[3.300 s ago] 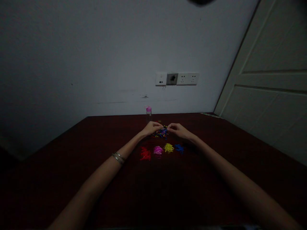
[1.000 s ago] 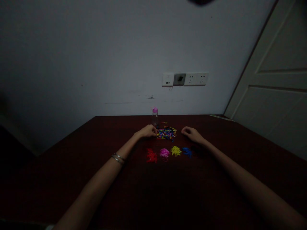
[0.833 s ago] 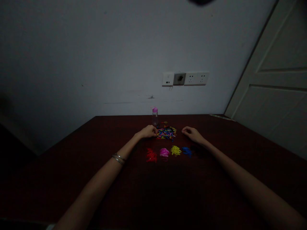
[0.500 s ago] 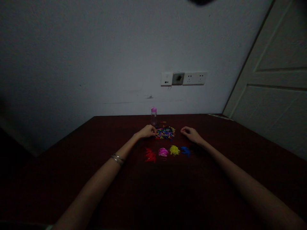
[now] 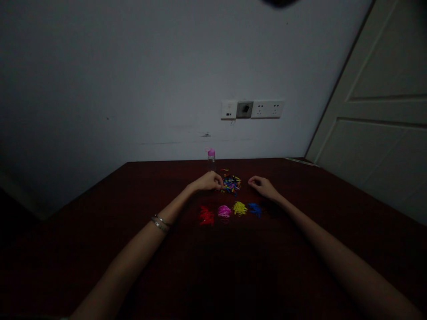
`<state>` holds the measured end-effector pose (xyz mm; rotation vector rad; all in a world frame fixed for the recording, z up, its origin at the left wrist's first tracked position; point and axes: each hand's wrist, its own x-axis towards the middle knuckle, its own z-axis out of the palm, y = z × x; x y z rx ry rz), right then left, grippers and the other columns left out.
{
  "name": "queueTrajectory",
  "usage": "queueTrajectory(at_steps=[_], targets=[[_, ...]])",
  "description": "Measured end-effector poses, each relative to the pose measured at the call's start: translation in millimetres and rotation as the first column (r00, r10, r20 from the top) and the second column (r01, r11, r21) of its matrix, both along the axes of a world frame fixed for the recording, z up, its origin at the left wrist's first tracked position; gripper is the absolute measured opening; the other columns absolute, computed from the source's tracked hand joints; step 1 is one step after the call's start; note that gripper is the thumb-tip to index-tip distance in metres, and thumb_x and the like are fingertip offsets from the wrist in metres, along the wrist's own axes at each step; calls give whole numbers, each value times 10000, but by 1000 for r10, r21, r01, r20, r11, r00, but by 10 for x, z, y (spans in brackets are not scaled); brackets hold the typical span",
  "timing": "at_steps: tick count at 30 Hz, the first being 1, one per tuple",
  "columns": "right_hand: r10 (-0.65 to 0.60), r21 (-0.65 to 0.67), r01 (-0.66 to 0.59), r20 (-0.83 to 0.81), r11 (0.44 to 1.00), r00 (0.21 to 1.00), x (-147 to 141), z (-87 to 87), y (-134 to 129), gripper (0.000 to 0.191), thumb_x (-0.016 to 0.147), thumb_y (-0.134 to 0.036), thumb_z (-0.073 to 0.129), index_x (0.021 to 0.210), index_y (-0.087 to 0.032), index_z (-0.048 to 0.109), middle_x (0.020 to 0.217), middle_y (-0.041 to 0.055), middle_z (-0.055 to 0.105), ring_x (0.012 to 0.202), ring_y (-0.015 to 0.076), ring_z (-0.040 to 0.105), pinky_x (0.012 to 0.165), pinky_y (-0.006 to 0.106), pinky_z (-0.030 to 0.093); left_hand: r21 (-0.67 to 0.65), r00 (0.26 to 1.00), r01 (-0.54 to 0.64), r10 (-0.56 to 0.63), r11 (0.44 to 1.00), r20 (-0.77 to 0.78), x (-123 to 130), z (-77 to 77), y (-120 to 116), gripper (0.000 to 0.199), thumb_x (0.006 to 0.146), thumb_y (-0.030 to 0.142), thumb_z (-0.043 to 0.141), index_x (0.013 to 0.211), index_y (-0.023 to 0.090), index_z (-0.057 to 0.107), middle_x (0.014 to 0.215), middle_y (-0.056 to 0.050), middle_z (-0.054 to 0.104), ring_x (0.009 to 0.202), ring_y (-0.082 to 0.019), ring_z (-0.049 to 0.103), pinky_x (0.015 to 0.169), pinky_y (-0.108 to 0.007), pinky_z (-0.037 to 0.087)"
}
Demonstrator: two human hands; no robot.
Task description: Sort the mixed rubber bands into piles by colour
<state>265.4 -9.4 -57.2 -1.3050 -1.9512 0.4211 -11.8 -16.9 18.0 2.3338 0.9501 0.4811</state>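
Observation:
A mixed pile of small colourful rubber bands (image 5: pixel 231 183) lies on the dark red table. My left hand (image 5: pixel 210 181) reaches to the pile's left side, its fingers bent and closed at the edge of the bands; whatever they hold is too small to make out. To the right of the pile, my right hand (image 5: pixel 263 186) rests apart from it, thumb and fingers pinched together, with their contents hidden. Nearer me lie four single-colour heaps in a row: red bands (image 5: pixel 207 215), pink bands (image 5: pixel 224 211), yellow bands (image 5: pixel 239 208) and blue bands (image 5: pixel 255 210).
Behind my left hand stands a clear bottle (image 5: pixel 211 161) with a pink cap. A few loose bands (image 5: pixel 226 169) lie beyond the mixed pile. The table (image 5: pixel 160 178) meets a pale wall with a socket panel (image 5: pixel 252 109). A door (image 5: pixel 373 106) is at the right.
My left hand has moved a little to the right, over the left edge of the mixed pile. My right hand stays almost still. The whole view has shifted slightly.

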Motion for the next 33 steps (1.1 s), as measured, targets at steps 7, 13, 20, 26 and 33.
queueTrajectory(at_steps=[7,13,20,26,33], targets=[[1,11,-2,10,1000,1000,0,-7,4,232,739,-338,466,806,-156,593,818,59,629,749,172,553,699,287,415,-95,978,182,-190,979,-84,363,-21,-320,127,632,168,570,711,127,662,524,17,525,461,-60,405,448,-194,257],[-9,-1,9,7,1000,1000,2,1,-8,238,733,-338,477,809,-154,608,824,59,639,744,167,562,692,277,425,-186,975,202,-215,961,-51,374,-110,-279,171,633,207,609,770,121,663,504,24,513,440,-53,395,433,-187,249],[31,-72,-32,-10,997,999,-31,85,-11,243,692,-315,530,842,-145,616,776,42,638,681,147,560,646,260,435,-264,987,44,-2,964,159,65,-69,20,250,621,254,636,810,93,663,534,14,531,469,-48,394,460,-181,282],[107,-124,-107,-13,987,994,-187,141,-13,255,652,-280,590,866,-142,606,767,38,629,685,136,563,635,248,439,-288,854,-314,402,905,331,-311,-253,359,210,610,229,624,758,85,662,520,12,539,454,-55,407,456,-185,297],[105,-82,-99,83,992,991,-293,136,63,224,649,-256,603,851,-159,588,767,25,617,689,131,563,632,240,427,-338,783,-433,534,836,319,-405,-332,348,217,645,224,602,798,81,659,407,43,442,383,-39,319,399,-179,221]])
